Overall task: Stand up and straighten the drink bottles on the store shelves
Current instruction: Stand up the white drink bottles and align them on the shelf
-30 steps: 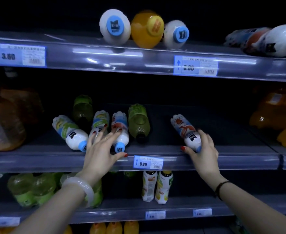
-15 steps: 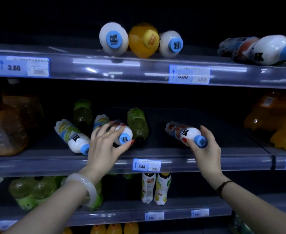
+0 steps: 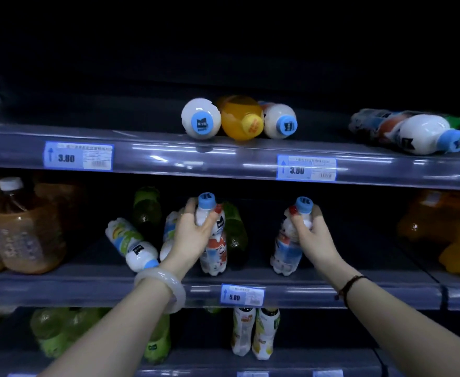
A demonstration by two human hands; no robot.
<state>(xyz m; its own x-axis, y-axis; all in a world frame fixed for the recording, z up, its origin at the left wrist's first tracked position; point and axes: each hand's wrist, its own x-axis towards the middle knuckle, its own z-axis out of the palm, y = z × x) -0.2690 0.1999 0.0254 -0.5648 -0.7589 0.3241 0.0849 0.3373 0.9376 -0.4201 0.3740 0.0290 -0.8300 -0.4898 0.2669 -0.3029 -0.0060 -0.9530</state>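
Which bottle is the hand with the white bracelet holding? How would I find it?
Look at the middle shelf, just above the 5.80 price tag. The left hand grips a white bottle by its neck, upright. It has a blue cap and a red picture on its label, unlike the green-labelled one lying beside it.

Dim, shelf-edge (image 3: 223, 156) glare, soft focus

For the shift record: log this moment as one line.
left hand: grips red-label bottle upright | right hand: grips blue-label bottle upright | middle shelf | others lying: yes
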